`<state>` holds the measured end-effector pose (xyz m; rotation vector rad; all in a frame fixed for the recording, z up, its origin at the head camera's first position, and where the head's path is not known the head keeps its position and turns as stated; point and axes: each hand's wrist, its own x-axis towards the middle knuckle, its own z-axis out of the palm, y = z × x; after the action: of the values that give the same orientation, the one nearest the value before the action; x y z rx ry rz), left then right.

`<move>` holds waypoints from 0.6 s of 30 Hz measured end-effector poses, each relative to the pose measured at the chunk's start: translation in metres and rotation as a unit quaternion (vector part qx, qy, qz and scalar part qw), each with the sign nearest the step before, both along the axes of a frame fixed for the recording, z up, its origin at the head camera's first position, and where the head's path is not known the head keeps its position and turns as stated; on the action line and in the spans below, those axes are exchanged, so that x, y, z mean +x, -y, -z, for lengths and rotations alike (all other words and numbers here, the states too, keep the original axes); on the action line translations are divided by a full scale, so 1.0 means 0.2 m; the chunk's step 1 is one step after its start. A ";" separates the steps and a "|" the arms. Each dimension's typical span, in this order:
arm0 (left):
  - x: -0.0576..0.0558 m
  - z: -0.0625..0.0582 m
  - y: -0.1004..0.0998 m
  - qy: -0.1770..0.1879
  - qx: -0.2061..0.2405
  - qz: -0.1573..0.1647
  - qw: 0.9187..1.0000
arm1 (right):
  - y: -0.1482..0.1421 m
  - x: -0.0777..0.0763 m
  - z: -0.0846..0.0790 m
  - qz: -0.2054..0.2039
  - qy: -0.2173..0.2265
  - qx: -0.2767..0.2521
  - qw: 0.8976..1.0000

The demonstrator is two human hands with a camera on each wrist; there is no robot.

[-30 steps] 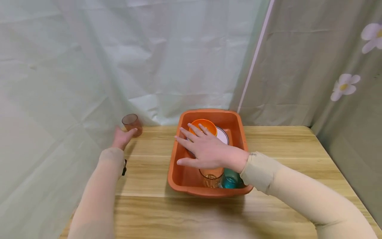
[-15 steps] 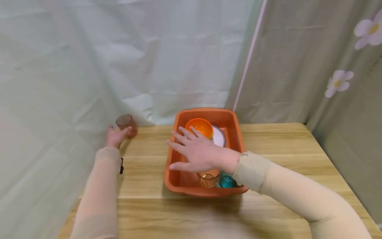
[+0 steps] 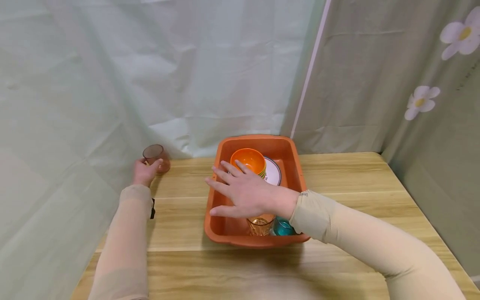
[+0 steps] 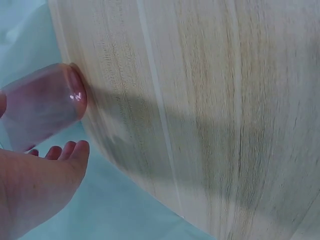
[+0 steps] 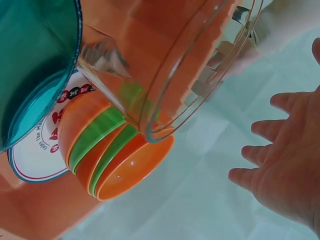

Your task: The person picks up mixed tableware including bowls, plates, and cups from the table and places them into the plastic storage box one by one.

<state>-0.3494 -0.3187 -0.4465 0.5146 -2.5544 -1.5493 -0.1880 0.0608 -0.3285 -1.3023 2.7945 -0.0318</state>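
A translucent pink glass tumbler point(image 3: 153, 155) stands at the table's far left corner. My left hand point(image 3: 144, 171) is round its near side, thumb across the front and fingers at the left. In the left wrist view the tumbler point(image 4: 45, 107) has its base at the table edge, and several fingertips point(image 4: 80, 150) show beside it. My right hand point(image 3: 249, 193) is spread palm down over the orange basin point(image 3: 225, 241), holding nothing. Under and around it in the basin are stacked orange and green bowls point(image 3: 248, 160), a white plate point(image 3: 273, 171), an amber glass point(image 3: 260, 227) and a teal glass point(image 3: 283, 227).
The basin sits on a wooden table point(image 3: 345, 179). Pale curtains point(image 3: 225, 75) hang right behind the table and along its left side, and a flowered curtain point(image 3: 420, 104) is at the right. In the right wrist view a clear glass point(image 5: 170, 65) crosses in front of the bowls.
My left fingers have come further round the left side of the pink tumbler, which stays in place. My right hand stays spread over the basin. The head view has shifted slightly.
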 end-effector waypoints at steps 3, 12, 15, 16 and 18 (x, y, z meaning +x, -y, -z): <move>0.00 -0.01 -0.01 -0.002 -0.003 0.002 1.000 | 0.00 0.00 0.01 0.001 0.000 0.000 1.000; -0.04 -0.01 -0.03 -0.046 -0.002 0.013 0.999 | -0.01 0.00 0.02 0.006 -0.003 0.002 1.000; -0.05 -0.01 -0.04 -0.052 -0.002 0.012 0.999 | -0.02 -0.01 0.02 0.008 -0.003 0.001 1.000; -0.05 -0.01 -0.04 -0.050 -0.002 0.013 0.999 | -0.02 -0.01 0.02 0.008 -0.004 0.000 1.000; -0.05 -0.01 -0.05 -0.044 0.004 0.012 0.999 | -0.02 -0.01 0.02 0.008 -0.007 0.000 1.000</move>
<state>-0.3587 -0.3084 -0.4440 0.4074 -2.4982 -1.5551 -0.1895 0.0647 -0.3332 -1.2859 2.8166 -0.0218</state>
